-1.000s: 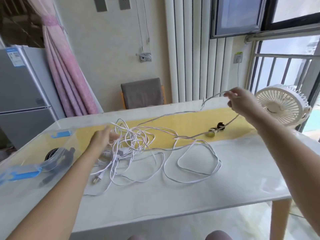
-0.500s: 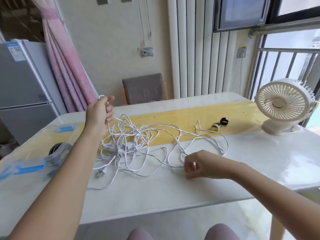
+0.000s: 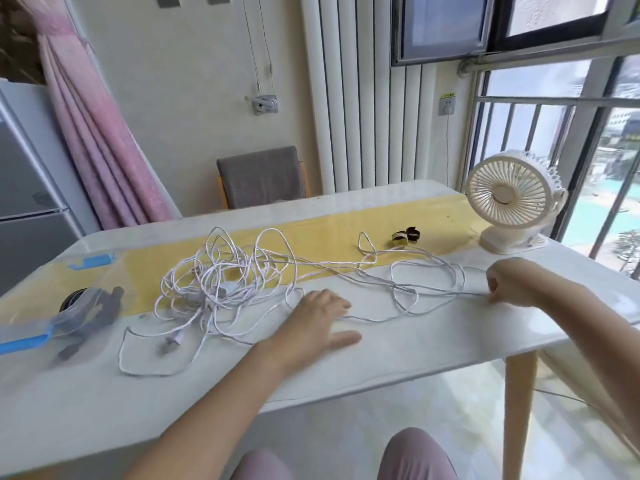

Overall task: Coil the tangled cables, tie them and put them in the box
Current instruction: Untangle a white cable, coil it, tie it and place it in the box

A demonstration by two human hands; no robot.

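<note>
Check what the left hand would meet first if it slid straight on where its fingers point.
Most likely the white cable: a loose loop lies on the table just beyond the fingertips of the left hand, before the right hand. Depth is hard to judge from one view.

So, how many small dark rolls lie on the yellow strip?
2, side by side on the yellow strip, left of the fan: left roll, right roll. The cables may hide others.

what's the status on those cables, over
Left hand flat on table. Right hand pinching a strand of white cables; tangled, untied, outside box. Fan nearby, not touching.
</note>
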